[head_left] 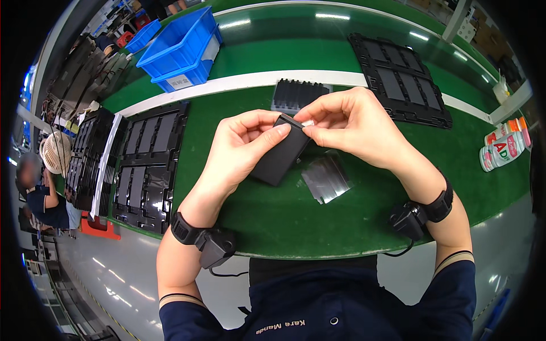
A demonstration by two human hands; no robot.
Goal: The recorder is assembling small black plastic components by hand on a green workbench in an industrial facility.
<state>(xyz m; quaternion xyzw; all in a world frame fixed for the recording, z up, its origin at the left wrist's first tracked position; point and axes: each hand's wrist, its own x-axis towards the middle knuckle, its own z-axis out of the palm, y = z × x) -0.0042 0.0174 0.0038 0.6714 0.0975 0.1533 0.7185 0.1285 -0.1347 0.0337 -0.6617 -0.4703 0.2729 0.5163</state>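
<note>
My left hand (pixel 239 142) is closed round a flat black rectangular case (pixel 278 159), thumb on its upper face and fingers beneath. The case is tilted, its far end pointing away to the right. At that far end my right hand (pixel 355 122) pinches with thumb and forefinger, pressed close to the edge of the case. A small whitish bit (pixel 307 123) shows between those fingertips; its kind is too small to make out. Just right of the case, a few clear plastic film pieces (pixel 327 177) lie on the green tabletop (pixel 273 221).
A black slotted holder (pixel 300 95) stands beyond my hands. Black trays of flat dark pieces lie at left (pixel 147 160) and far right (pixel 429 116), with more trays (pixel 85 165) stacked further left. Blue bins (pixel 182 51) stand at the back; bottles (pixel 503 152) lie right. Another person (pixel 48 196) sits far left.
</note>
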